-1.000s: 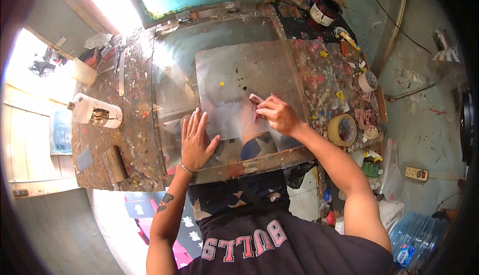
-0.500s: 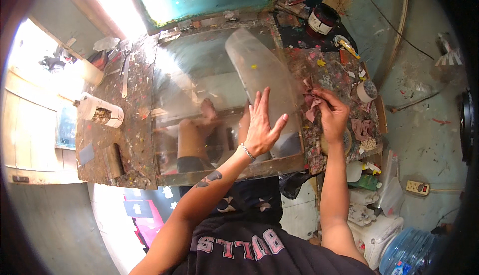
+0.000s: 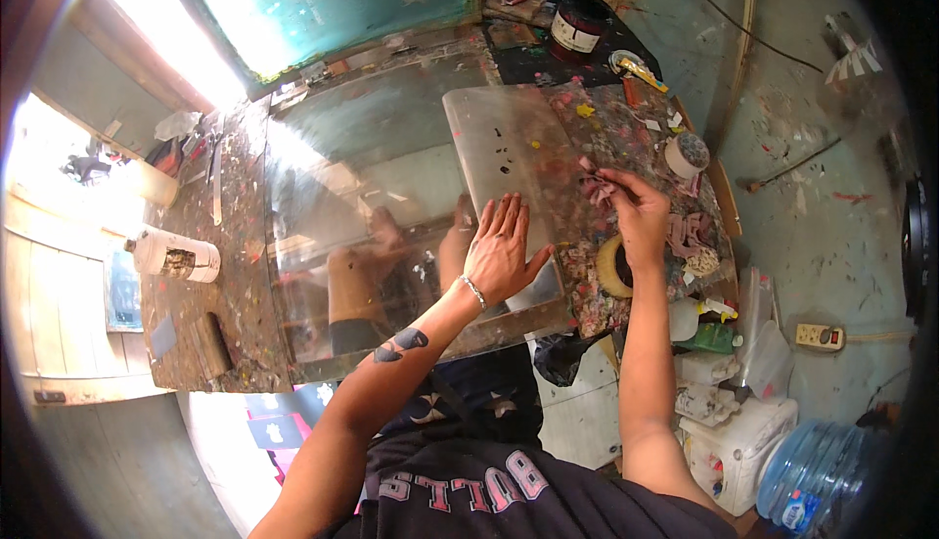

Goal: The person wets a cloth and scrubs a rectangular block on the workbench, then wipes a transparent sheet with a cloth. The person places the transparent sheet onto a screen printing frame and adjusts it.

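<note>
My left hand (image 3: 501, 253) lies flat on a clear plastic sheet (image 3: 494, 113), fingers stretched toward the far side and the thumb out to the right. The sheet rests over the right part of a glass panel (image 3: 362, 197) set in the worktable, and over the paint-stained wood beside it. Several small dark marks show on the sheet beyond my fingertips. Above the table's right side my right hand (image 3: 641, 221) pinches a crumpled pinkish rag (image 3: 599, 187). A roll of tape (image 3: 614, 267) lies just below that hand, partly hidden by the wrist.
A teal-meshed screen frame (image 3: 342, 11) stands tilted at the back. A dark jar (image 3: 577, 25) and a small white tub (image 3: 687, 156) stand on the right. At the left are a white bottle (image 3: 176, 253) and a wooden-handled squeegee (image 3: 210, 343). A blue water jug (image 3: 812, 475) sits low right.
The plastic sheet, raised and curved before, now lies flat under my left hand. Dark marks have come into sight on it. My right hand still holds the rag. The view has shifted slightly.
</note>
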